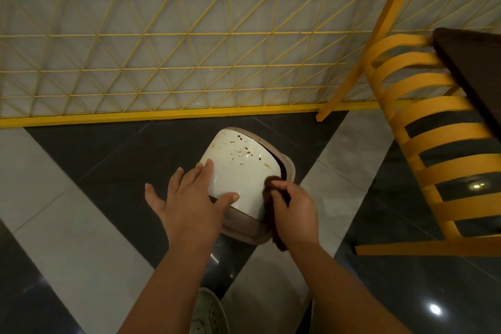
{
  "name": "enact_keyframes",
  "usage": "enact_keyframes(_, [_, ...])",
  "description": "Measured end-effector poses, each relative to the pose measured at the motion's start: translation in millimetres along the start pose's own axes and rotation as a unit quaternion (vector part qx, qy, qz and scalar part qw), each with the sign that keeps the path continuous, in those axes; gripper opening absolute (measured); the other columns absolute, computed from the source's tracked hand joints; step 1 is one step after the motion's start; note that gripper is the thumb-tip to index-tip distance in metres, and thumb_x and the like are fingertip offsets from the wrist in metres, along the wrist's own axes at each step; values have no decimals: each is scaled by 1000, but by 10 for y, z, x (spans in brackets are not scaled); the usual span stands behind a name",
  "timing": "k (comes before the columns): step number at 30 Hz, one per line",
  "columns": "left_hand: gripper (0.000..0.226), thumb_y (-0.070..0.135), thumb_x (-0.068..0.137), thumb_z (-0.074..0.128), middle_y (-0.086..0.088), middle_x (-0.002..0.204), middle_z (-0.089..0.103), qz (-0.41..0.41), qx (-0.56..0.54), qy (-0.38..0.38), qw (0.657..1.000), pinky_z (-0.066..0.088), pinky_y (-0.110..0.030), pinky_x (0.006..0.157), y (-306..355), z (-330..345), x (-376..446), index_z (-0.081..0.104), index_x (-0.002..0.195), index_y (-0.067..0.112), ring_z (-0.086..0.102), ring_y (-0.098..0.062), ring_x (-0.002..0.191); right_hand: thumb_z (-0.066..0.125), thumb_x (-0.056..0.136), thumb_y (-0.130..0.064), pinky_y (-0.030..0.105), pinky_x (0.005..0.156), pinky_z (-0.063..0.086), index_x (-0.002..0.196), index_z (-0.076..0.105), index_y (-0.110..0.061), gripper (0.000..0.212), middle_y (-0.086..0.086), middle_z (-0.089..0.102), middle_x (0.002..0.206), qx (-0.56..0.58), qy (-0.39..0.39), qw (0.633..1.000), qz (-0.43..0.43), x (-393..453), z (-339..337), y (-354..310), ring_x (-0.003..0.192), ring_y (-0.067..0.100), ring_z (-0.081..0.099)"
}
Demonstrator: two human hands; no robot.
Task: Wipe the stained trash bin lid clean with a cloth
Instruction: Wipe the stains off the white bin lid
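Note:
A small trash bin stands on the floor with a white swing lid (238, 168) set in a beige rim (244, 233). Brown and orange stains speckle the lid's far half. My left hand (189, 198) lies flat on the lid's near left edge, fingers spread, thumb on the white surface. My right hand (294, 211) grips a dark brown cloth (272, 209) at the lid's near right edge. The cloth hangs down over the rim beside the bin. The bin's body is hidden under the lid.
A yellow wire-grid fence (173, 62) on a yellow base rail runs behind the bin. A yellow slatted chair (423, 122) and a dark table corner (471, 68) stand at the right. The floor has grey and dark glossy tiles. My shoe (208, 314) shows below.

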State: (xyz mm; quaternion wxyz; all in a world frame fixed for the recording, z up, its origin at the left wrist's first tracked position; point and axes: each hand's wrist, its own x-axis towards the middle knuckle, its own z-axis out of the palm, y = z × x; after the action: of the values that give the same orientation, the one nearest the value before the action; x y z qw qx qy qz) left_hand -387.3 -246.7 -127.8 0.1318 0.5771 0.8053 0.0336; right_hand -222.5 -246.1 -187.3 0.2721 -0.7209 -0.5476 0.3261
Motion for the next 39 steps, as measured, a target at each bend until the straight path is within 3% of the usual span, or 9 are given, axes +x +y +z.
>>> enact_keyframes(2, [78,68,83,49,11,157,29,-1,-1,0,1000,-7,-57,114,12,-10,9,21,150,39,13,-17,148,55,92,-26,21,89,46,109,61,-37,21,-18,57,107,-17,-22,999,-18,-188,1,53,99,4,54])
enact_keyframes(8, [67,65,90,39,10,156,32,5,5,1,1000,-8,-58,113,-13,-6,4,25,150,39,16,-17,148,56,89,-26,19,91,41,107,67,-28,21,-7,67,106,-102,-16,968,-228,-220,9,-233,101,9,57])
enact_keyframes(16, [46,41,101,25,17,154,32,-19,-85,-15,996,-14,-56,113,-79,23,52,33,146,45,15,-12,148,55,85,-25,23,87,51,103,68,-28,22,-7,67,103,-140,-29,962,-233,-204,-228,40,95,8,59])
enact_keyframes(19, [45,41,102,21,19,153,34,-30,-134,-19,990,-16,-54,112,-80,52,78,38,143,45,16,-8,147,71,75,-17,28,80,53,99,70,-21,24,0,69,96,-159,-16,938,-306,-189,-110,-209,87,16,64])
enact_keyframes(22, [47,42,102,17,19,150,38,-45,-179,-21,983,-17,-53,112,-71,51,78,44,140,44,18,-6,146,71,76,-23,33,78,54,100,69,-22,24,0,67,98,-189,-40,914,-358,-142,127,-563,87,19,63])
enact_keyframes(28, [47,38,102,18,18,152,36,-33,-174,-14,984,-17,-52,112,-76,19,34,41,142,44,16,-8,147,52,85,-27,27,83,52,102,68,-22,24,-1,67,100,-139,-12,932,-334,-204,-2,-247,91,13,61])
enact_keyframes(33, [49,46,99,31,13,156,29,-10,-117,-13,993,-16,-54,112,-66,52,28,32,147,41,16,-12,147,56,90,-25,20,96,41,110,64,-31,23,-9,63,112,-63,25,987,-144,-141,18,-8,105,3,51])
enact_keyframes(35, [52,52,97,34,11,157,28,-10,-107,-12,994,-14,-54,113,-67,64,24,30,148,41,18,-12,147,54,90,-26,11,94,31,110,64,-29,23,-8,63,112,-65,29,984,-165,-183,90,-169,107,7,52])
enact_keyframes(39, [59,57,93,41,10,157,30,-2,-92,-6,996,-14,-54,113,-91,74,10,29,149,40,22,-11,145,43,91,-36,15,90,39,109,65,-29,28,-8,64,109,-57,-8,975,-215,-372,112,-131,103,4,52])
